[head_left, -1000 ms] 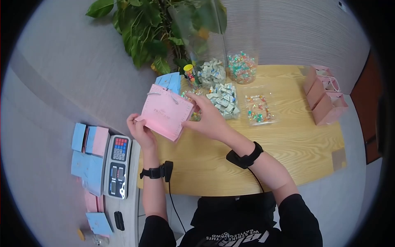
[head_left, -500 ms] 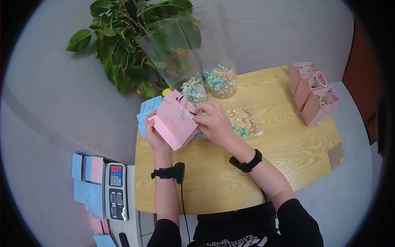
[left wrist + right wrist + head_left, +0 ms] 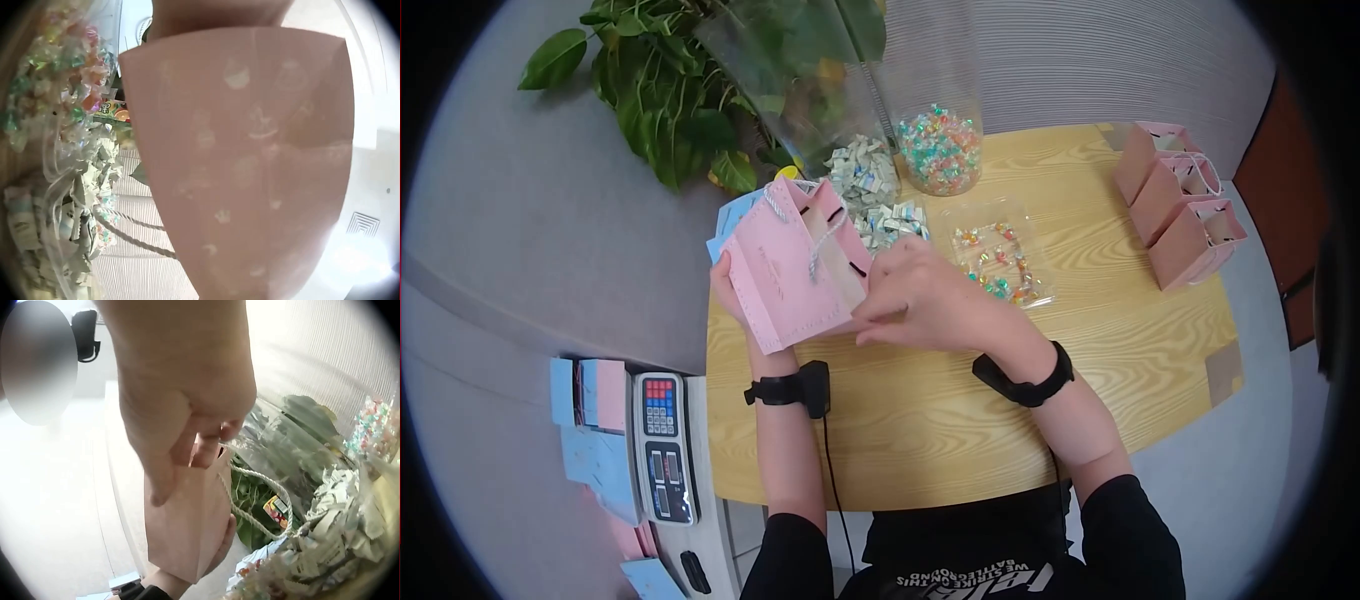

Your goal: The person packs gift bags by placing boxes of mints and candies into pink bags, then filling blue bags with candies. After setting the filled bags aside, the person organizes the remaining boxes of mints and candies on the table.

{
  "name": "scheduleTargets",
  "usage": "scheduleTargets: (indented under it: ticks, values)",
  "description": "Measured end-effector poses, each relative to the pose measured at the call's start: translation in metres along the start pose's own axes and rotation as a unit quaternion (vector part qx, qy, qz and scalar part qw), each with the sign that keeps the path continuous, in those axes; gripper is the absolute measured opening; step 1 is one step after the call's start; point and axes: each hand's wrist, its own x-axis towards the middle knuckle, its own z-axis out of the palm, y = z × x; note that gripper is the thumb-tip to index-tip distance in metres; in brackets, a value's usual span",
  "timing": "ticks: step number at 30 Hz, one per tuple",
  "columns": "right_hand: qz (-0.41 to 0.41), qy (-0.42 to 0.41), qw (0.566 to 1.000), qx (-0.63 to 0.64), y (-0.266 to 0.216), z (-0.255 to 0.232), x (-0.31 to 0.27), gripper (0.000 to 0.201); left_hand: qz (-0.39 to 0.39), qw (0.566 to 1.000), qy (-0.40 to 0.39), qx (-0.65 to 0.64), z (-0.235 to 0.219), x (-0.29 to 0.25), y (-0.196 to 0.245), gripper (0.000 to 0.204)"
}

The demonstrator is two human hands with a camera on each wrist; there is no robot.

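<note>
A pink paper gift bag with white rope handles is held tilted above the table, its mouth spread toward the right in the head view. My left hand grips it from the left side, mostly hidden behind the bag. With my right hand I pinch the bag's right wall; in the right wrist view the thumb lies outside and the other fingers reach over the rim. The bag's pink patterned side fills much of the left wrist view.
Behind the bag are wrapped white sweets, a clear tray of colourful sweets and a tall clear container of sweets. Pink bags stand at the right. A scale and blue bags sit lower left.
The bag has gone from flat to unfolded, with its mouth spread wider. It has turned and moved slightly left, and my right hand has shifted along its side.
</note>
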Motion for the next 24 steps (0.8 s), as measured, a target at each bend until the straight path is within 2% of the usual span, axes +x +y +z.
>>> scheduleTargets:
  ticks: [1,5,7,8,10,11,13,17,19,20,22,23,24]
  values:
    - [0.013,-0.067,0.997,0.037,-0.004,-0.005,0.0,0.009,-0.019,1.0,-0.005,-0.008,0.0,-0.001,0.001,0.061]
    - [0.012,-0.046,0.99,0.13,-0.007,-0.019,-0.001,0.011,-0.03,0.999,0.013,-0.026,0.008,-0.006,-0.003,0.061]
    - [0.155,0.091,0.958,0.225,-0.009,-0.026,0.001,0.017,-0.058,0.998,0.011,-0.019,0.01,-0.009,-0.003,0.058]
    - [0.155,0.091,0.958,0.223,-0.008,-0.025,0.003,0.017,-0.059,0.998,0.01,-0.021,0.012,-0.008,-0.005,0.058]
    - [0.296,0.195,0.901,0.252,-0.004,-0.02,0.007,0.025,-0.032,0.999,0.011,-0.026,0.019,-0.008,-0.011,0.055]
    - [0.296,0.198,0.9,0.25,-0.002,-0.018,0.008,0.025,-0.034,0.999,0.009,-0.026,0.023,-0.009,-0.013,0.055]
    - [0.33,0.153,0.894,0.263,0.003,-0.016,0.007,0.029,0.008,0.999,0.031,-0.027,0.033,-0.011,-0.018,0.053]
    - [0.324,0.141,0.893,0.278,0.013,-0.016,0.004,0.034,0.01,1.0,0.022,-0.002,0.025,-0.008,-0.021,0.056]
    - [0.339,0.201,0.898,0.196,0.022,-0.014,0.0,0.029,0.007,0.999,-0.014,0.05,0.026,-0.011,-0.017,0.06]
    - [0.339,0.201,0.898,0.196,0.026,-0.014,-0.001,0.029,0.006,0.999,-0.014,0.05,0.025,-0.011,-0.016,0.06]
    - [0.317,0.287,0.878,0.217,0.028,-0.016,-0.002,0.027,0.033,0.994,-0.004,0.103,0.02,-0.01,-0.015,0.058]
    - [0.317,0.288,0.877,0.217,0.026,-0.017,-0.001,0.027,0.032,0.994,-0.004,0.103,0.013,-0.007,-0.012,0.058]
    - [0.296,0.292,0.875,0.248,0.022,-0.02,0.0,0.026,0.046,0.984,-0.003,0.172,0.003,-0.002,-0.007,0.056]
